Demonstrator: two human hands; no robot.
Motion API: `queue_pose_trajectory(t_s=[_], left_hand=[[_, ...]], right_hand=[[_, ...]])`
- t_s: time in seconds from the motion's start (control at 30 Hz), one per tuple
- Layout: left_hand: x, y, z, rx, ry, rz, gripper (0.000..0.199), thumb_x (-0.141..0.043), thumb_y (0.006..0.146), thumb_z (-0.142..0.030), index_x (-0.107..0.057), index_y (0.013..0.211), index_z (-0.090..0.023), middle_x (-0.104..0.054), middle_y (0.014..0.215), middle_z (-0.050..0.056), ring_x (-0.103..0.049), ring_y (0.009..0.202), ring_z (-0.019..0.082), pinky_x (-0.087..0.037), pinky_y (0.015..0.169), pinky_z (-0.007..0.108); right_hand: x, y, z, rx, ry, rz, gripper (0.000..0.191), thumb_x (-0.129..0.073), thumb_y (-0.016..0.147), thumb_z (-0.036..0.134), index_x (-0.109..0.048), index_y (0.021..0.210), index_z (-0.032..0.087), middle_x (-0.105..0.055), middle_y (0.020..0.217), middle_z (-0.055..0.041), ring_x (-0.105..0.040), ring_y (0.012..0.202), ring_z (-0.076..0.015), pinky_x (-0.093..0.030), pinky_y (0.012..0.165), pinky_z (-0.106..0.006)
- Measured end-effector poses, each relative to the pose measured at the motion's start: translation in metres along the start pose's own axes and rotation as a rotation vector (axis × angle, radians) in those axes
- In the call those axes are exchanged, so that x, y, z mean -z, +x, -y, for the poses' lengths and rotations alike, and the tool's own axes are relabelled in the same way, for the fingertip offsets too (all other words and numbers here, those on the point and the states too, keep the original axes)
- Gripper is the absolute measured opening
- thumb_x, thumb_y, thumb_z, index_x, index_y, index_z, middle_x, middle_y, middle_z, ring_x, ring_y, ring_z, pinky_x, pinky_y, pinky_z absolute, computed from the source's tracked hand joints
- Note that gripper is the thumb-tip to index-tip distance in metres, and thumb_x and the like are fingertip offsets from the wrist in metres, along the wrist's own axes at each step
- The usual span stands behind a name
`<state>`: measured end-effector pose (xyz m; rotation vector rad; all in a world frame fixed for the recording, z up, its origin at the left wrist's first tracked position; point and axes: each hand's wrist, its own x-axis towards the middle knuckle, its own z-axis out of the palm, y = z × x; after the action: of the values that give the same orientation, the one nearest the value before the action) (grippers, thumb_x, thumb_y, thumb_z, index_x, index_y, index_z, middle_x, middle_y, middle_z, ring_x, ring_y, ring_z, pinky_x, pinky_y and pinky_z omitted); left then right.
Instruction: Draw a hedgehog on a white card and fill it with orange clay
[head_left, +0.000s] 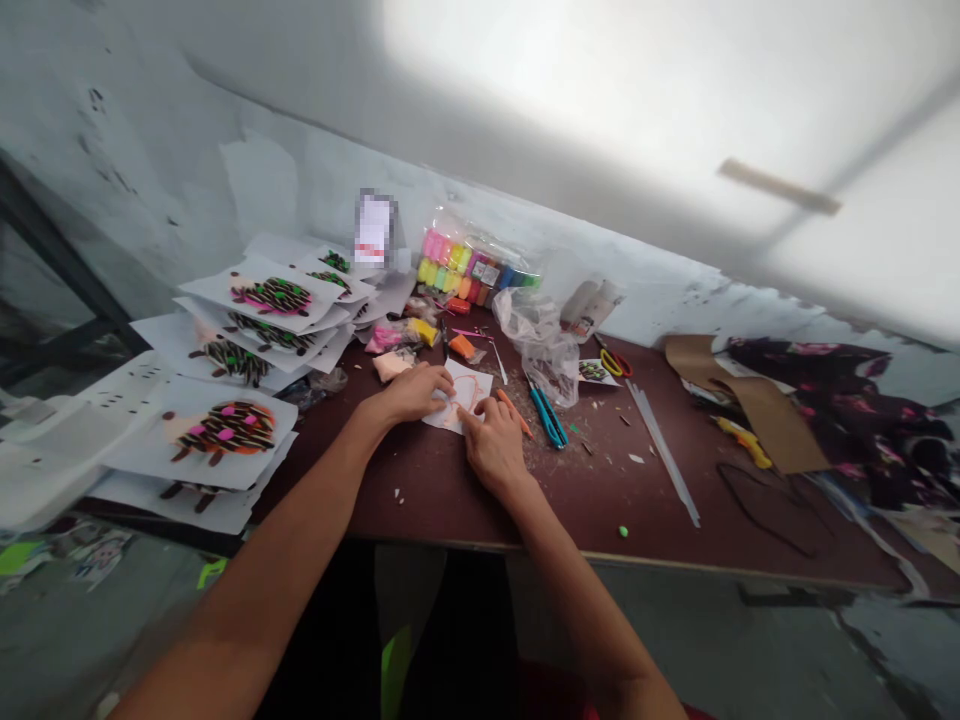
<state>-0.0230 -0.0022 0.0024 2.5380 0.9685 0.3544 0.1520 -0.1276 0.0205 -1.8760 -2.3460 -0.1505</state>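
A small white sheet [466,382] with an orange outline lies on the dark red table [420,490]. My left hand [412,392] rests on its left edge, fingers stretched out and lying flat. On the lower right part of the sheet sits my right hand [495,440], its index finger touching the orange line and its other fingers curled; whether anything is under them is hidden. Just right of that hand lies an orange tool [514,414], and beyond it teal-handled scissors [549,418]. Pale clay [393,366] sits beyond my left hand, and orange clay [463,347] is behind the sheet.
Stacked sheets with hedgehog pictures [225,430] fill the left side. Colored clay packs [465,270], a phone [375,228] and a plastic bag [551,365] stand or lie at the back. Clear sticks [666,455] and a yellow glue gun [742,442] are to the right.
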Motion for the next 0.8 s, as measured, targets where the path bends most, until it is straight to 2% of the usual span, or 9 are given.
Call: queue_pose_trajectory(t_s=[0.27, 0.47, 0.67, 0.8], left_hand=[[0.0, 0.0, 0.001, 0.011, -0.003, 0.014, 0.033, -0.059, 0.082, -0.026, -0.077, 0.11, -0.024, -0.067, 0.129, 0.004, -0.059, 0.115, 0.026, -0.043, 0.101, 0.036], [0.0, 0.0, 0.0, 0.02, 0.007, 0.019, 0.034, -0.059, 0.083, -0.025, -0.076, 0.111, -0.025, -0.068, 0.129, 0.003, -0.058, 0.113, 0.025, -0.043, 0.1, 0.036], [0.001, 0.0, 0.0, 0.008, 0.016, 0.024, 0.034, -0.058, 0.083, -0.025, -0.077, 0.11, -0.024, -0.068, 0.128, 0.003, -0.058, 0.112, 0.026, -0.044, 0.099, 0.036], [0.001, -0.001, -0.001, 0.009, 0.011, 0.008, 0.033, -0.059, 0.082, -0.025, -0.077, 0.11, -0.024, -0.068, 0.128, 0.003, -0.059, 0.112, 0.025, -0.044, 0.099, 0.036]], right_hand=[[0.001, -0.003, -0.003, -0.002, 0.014, -0.015, 0.036, -0.047, 0.101, 0.025, -0.068, 0.13, 0.029, -0.06, 0.113, -0.0122, -0.048, 0.102, -0.0275, -0.035, 0.089, -0.04], [0.004, -0.006, -0.004, -0.002, 0.015, -0.011, 0.033, -0.048, 0.099, 0.02, -0.072, 0.121, 0.024, -0.061, 0.11, -0.0119, -0.05, 0.103, -0.0268, -0.035, 0.09, -0.04], [0.001, -0.01, -0.011, -0.035, 0.094, -0.105, 0.039, -0.051, 0.091, 0.011, -0.073, 0.121, 0.022, -0.061, 0.108, -0.0114, -0.046, 0.121, -0.0291, -0.036, 0.094, -0.039], [0.0, -0.009, -0.01, 0.034, 0.113, -0.083, 0.042, -0.051, 0.091, 0.011, -0.073, 0.124, 0.026, -0.06, 0.11, -0.0112, -0.05, 0.107, -0.0268, -0.037, 0.094, -0.04]])
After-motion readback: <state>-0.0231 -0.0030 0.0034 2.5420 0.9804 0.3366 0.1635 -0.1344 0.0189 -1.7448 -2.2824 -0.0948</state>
